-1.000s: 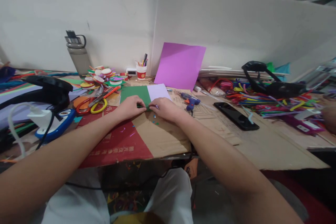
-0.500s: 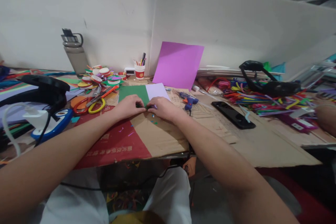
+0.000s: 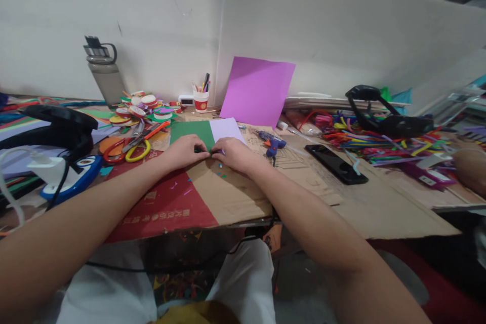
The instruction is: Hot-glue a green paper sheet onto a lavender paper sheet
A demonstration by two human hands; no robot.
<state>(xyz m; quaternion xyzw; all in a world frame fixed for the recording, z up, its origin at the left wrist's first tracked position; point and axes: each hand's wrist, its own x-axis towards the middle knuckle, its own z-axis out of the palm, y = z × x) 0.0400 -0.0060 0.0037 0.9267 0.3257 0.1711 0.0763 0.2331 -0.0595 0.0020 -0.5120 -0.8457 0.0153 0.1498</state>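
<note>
A green sheet of paper and a lilac sheet lie side by side on the cardboard. My left hand rests at the near edge of the green sheet, thumb and fingers pinched together. Beside it, my right hand bends over the near part of the lilac sheet, its fingertips closed too. The two sets of fingertips almost meet. Whatever they pinch is small and hidden by the fingers. Tiny paper scraps are scattered just in front of the hands.
Scissors and paper discs lie left, near a bottle and power strip. A purple sheet leans at the back. A glue gun, phone and pipe cleaners lie right. Another person's hand shows far right.
The view has shifted very slightly. Both hands keep their place at the near edge of the sheets, with only a tiny movement of the fingers.
</note>
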